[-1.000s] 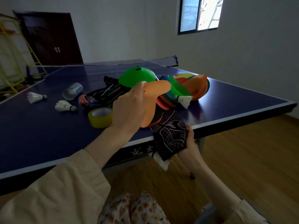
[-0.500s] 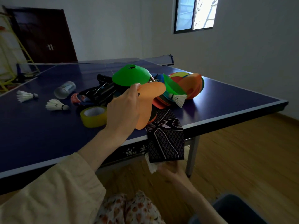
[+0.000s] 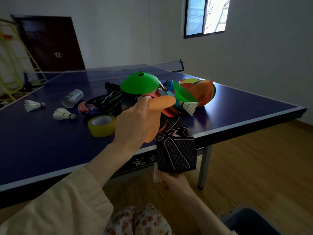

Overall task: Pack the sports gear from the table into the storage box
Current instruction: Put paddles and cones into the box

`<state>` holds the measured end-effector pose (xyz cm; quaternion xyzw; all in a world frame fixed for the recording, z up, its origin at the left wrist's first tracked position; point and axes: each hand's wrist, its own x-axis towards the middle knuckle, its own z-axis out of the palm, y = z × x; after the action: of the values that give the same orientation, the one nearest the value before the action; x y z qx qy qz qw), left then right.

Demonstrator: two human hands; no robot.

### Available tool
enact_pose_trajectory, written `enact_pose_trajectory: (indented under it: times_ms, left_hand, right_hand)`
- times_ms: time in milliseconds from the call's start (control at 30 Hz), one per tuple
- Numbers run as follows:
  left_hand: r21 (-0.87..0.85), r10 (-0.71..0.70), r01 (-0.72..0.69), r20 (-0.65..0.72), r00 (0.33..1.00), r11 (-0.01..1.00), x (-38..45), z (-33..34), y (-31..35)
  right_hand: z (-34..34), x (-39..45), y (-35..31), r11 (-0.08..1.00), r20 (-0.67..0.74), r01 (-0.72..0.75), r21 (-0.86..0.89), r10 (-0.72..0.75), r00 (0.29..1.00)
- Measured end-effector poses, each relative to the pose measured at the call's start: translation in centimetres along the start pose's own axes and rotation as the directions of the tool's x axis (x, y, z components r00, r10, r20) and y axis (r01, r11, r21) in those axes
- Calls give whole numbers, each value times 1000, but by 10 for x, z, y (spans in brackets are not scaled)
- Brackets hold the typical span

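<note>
My left hand (image 3: 133,124) grips an orange disc cone (image 3: 159,114) at the near side of the gear pile, lifted over the table edge. A black patterned sleeve (image 3: 176,150) hangs off the blue table (image 3: 42,141); my right hand (image 3: 171,179) pinches its lower end below the table edge, together with a white bit. Behind lie a green cone (image 3: 139,83), stacked coloured cones (image 3: 201,94) and a shuttlecock (image 3: 188,106). The dark storage box (image 3: 252,221) shows at the bottom right.
A yellow tape roll (image 3: 101,123), two shuttlecocks (image 3: 63,114) (image 3: 33,105), a clear tube (image 3: 72,98) and black straps (image 3: 110,99) lie on the table. A table leg (image 3: 204,167) stands right of my right hand. A yellow frame (image 3: 11,65) is at the far left.
My right hand has slid down the black sleeve from beside the table edge to its lower end, and the sleeve hangs longer. My left hand keeps its hold on the orange cone.
</note>
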<state>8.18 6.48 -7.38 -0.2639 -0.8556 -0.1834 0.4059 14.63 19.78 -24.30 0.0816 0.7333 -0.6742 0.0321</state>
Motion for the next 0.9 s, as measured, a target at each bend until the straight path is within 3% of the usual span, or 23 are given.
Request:
enact_pose_trajectory:
  times_ms: [133,267,367,467,567,700,800,867,900]
  left_hand:
    - [-10,34,-34,-5,999,999,-1,-1,-1]
    - [-23,44,-46,-48,998,999,-2,-7,0]
    - [-90,75,-86,-115,991,992,-2,-14,15]
    - [-183,142,-169,-150,978,968,-4,-17,49]
    - [-344,212,-237,-107,971,909,-13,-8,95]
    - [-596,236,-172,30,971,784,-53,30,156]
    - [-688,225,24,269,936,726,-103,70,197]
    - [-668,185,227,486,854,709,-139,97,216]
    - [-644,173,347,602,779,681,-157,111,225]
  right_hand:
    - [-2,-3,5,990,89,-77,-116,87,992]
    - [-23,-13,14,878,199,-319,-357,406,892]
    - [-50,-23,27,818,126,-422,-390,502,856]
    - [-81,-46,32,874,-24,-432,-222,438,899]
    - [-117,-78,37,900,-182,-404,-164,375,909]
    - [-168,-135,63,877,-399,-474,-75,410,820]
    - [-192,-185,87,853,-494,-520,41,470,732]
    - [-206,-214,105,821,-537,-563,91,516,667]
    - [-212,-227,116,803,-553,-587,105,538,636]
